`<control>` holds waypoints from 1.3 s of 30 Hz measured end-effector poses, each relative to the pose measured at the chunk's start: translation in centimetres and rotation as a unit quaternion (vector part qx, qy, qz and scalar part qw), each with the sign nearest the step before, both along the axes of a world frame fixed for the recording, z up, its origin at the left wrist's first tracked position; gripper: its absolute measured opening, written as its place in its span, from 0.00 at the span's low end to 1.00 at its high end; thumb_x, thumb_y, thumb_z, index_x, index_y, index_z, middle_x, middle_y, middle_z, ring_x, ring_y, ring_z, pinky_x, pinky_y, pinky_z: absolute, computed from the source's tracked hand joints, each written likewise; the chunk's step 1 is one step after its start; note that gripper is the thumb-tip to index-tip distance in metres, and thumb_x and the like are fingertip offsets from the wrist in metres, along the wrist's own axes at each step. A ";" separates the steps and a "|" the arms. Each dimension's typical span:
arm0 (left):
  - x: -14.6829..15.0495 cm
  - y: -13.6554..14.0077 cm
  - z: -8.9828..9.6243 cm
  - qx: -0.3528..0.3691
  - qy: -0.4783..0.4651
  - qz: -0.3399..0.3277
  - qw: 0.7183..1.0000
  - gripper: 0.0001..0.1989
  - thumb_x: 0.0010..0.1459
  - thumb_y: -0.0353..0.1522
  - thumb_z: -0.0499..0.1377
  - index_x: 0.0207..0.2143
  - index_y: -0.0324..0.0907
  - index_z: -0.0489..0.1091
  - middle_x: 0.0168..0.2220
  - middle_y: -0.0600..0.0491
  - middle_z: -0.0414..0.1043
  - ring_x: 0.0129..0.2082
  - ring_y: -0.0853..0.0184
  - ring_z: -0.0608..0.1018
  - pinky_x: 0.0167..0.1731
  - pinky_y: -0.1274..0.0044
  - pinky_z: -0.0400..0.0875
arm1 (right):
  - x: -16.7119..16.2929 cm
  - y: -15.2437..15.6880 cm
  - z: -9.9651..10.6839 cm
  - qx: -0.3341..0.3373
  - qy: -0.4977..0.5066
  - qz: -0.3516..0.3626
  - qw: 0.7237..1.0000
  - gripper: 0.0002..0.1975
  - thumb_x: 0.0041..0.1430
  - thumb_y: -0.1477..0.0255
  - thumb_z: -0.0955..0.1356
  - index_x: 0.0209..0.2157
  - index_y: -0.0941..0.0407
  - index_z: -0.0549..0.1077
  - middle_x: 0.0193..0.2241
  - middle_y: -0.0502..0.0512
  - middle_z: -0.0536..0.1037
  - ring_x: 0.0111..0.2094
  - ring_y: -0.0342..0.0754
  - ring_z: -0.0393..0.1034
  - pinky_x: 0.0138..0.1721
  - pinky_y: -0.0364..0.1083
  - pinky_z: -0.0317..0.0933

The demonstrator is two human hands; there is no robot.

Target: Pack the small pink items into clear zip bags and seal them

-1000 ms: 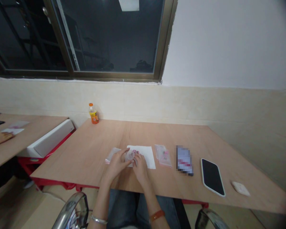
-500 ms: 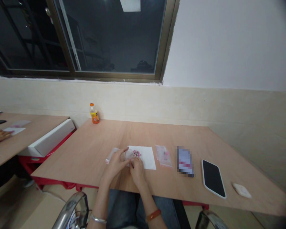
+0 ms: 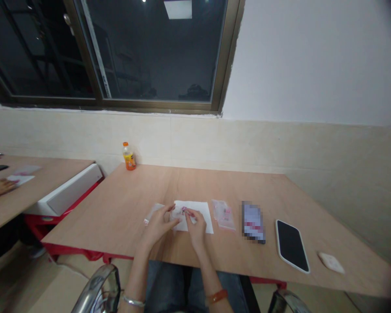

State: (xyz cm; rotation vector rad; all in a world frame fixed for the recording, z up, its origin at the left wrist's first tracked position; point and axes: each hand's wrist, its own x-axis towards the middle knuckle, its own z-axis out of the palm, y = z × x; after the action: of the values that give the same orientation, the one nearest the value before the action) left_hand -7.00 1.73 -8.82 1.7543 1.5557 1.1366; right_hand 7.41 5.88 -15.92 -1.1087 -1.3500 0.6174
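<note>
My left hand (image 3: pixel 159 224) is closed on a small clear plastic bag (image 3: pixel 176 213), held over the left side of a white sheet of paper (image 3: pixel 204 213). Fingers of my right hand (image 3: pixel 197 227) are pinched together at the small pink and dark pieces (image 3: pixel 184 209) on the sheet. What lies between those fingertips is too small to make out. Another clear bag (image 3: pixel 153 211) lies partly behind my left hand. To the right of the paper rests a clear bag with pink bits (image 3: pixel 224 214).
On the right are a blurred-out rectangular item (image 3: pixel 253 221), a phone with a black screen (image 3: pixel 292 245) and a small white object (image 3: pixel 331 262). An orange drink bottle (image 3: pixel 129 156) stands at the back left. Another person's hand (image 3: pixel 0 188) is over the neighbouring table (image 3: pixel 58 167).
My right hand has moved right and slightly forward, from beside my left fingertips to the small pieces on the paper. My left hand stays nearly in place with the bag.
</note>
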 end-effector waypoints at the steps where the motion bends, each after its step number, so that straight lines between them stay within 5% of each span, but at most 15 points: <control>1: 0.1 -0.1 0.0 -0.005 -0.001 -0.005 1.000 0.23 0.48 0.39 0.62 0.47 0.40 0.69 0.47 0.45 0.72 0.48 0.60 0.73 0.50 0.68 0.65 | 0.2 -0.1 0.8 -0.003 0.013 -0.017 1.000 0.10 0.53 0.69 0.65 0.34 0.58 0.75 0.32 0.59 0.78 0.34 0.50 0.71 0.37 0.49 0.64; 7: 0.8 -0.3 -0.2 -0.021 0.002 -0.026 0.999 0.22 0.48 0.37 0.62 0.47 0.42 0.69 0.47 0.48 0.73 0.47 0.61 0.74 0.49 0.70 0.66 | 1.3 -1.4 5.2 0.023 0.023 -0.025 0.999 0.11 0.54 0.67 0.65 0.36 0.57 0.75 0.33 0.58 0.77 0.35 0.49 0.70 0.36 0.47 0.63; 13: 1.2 -0.3 0.3 -0.001 0.000 -0.055 0.999 0.21 0.48 0.37 0.62 0.46 0.42 0.69 0.46 0.50 0.73 0.46 0.62 0.74 0.48 0.71 0.67 | 1.0 -1.9 6.1 0.036 -0.020 0.068 0.997 0.08 0.53 0.69 0.67 0.33 0.55 0.76 0.32 0.56 0.78 0.36 0.49 0.70 0.39 0.48 0.64; 19: 1.3 -0.4 0.5 -0.024 -0.007 -0.031 0.999 0.22 0.47 0.36 0.62 0.46 0.41 0.69 0.46 0.48 0.73 0.45 0.62 0.74 0.48 0.70 0.67 | 1.5 -0.9 4.2 0.009 -0.002 0.031 0.999 0.12 0.57 0.69 0.63 0.38 0.57 0.74 0.36 0.59 0.78 0.37 0.49 0.71 0.40 0.48 0.64; 29: 0.7 -0.3 -0.1 -0.013 0.004 -0.028 1.000 0.23 0.48 0.38 0.62 0.47 0.40 0.68 0.47 0.48 0.72 0.47 0.61 0.73 0.50 0.68 0.66 | 2.0 0.4 -3.0 -0.022 -0.218 0.012 0.976 0.20 0.53 0.79 0.60 0.48 0.58 0.71 0.48 0.61 0.73 0.51 0.54 0.64 0.53 0.55 0.56; 39: 0.7 -0.2 0.1 -0.012 -0.005 -0.011 1.000 0.24 0.46 0.38 0.63 0.46 0.40 0.69 0.47 0.47 0.72 0.47 0.60 0.73 0.49 0.68 0.66 | 2.3 0.7 -3.1 -0.024 -0.267 0.004 0.963 0.17 0.53 0.81 0.60 0.41 0.58 0.74 0.39 0.61 0.76 0.42 0.53 0.68 0.46 0.50 0.61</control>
State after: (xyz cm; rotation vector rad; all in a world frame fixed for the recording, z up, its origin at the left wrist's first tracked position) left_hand -6.32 1.56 -8.74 1.7432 1.5347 1.1109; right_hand 9.72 6.62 -19.03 -1.3709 -1.8054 0.3652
